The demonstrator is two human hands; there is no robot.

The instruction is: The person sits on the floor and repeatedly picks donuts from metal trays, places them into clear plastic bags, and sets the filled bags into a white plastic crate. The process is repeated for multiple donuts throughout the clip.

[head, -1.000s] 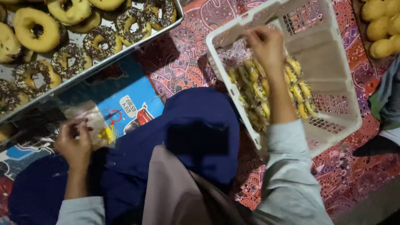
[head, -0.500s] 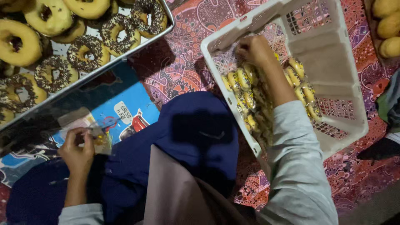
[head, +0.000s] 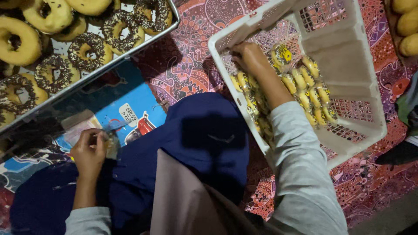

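Observation:
My right hand [head: 249, 58] reaches into a white plastic basket [head: 361, 130], at its near-left corner. Its fingers curl down onto a clear packet of yellow pastries [head: 244, 85]; more such packets [head: 309, 93] lie in rows across the basket floor. My left hand [head: 89, 153] rests low on the left over my dark blue lap [head: 204, 139] and pinches a small clear plastic bag [head: 109, 140]. Both sleeves are light grey.
A metal tray [head: 130, 51] of plain and chocolate-sprinkled doughnuts [head: 91, 45] fills the upper left. Beneath it lies a blue printed carton [head: 126, 104]. A red patterned mat [head: 187, 65] covers the floor. Yellow buns [head: 407, 26] sit at the top right, and another person's foot [head: 400, 150] at the right edge.
My right hand has slid from the basket's far side toward its near-left corner. My left hand has stayed near my lap, still holding the clear bag.

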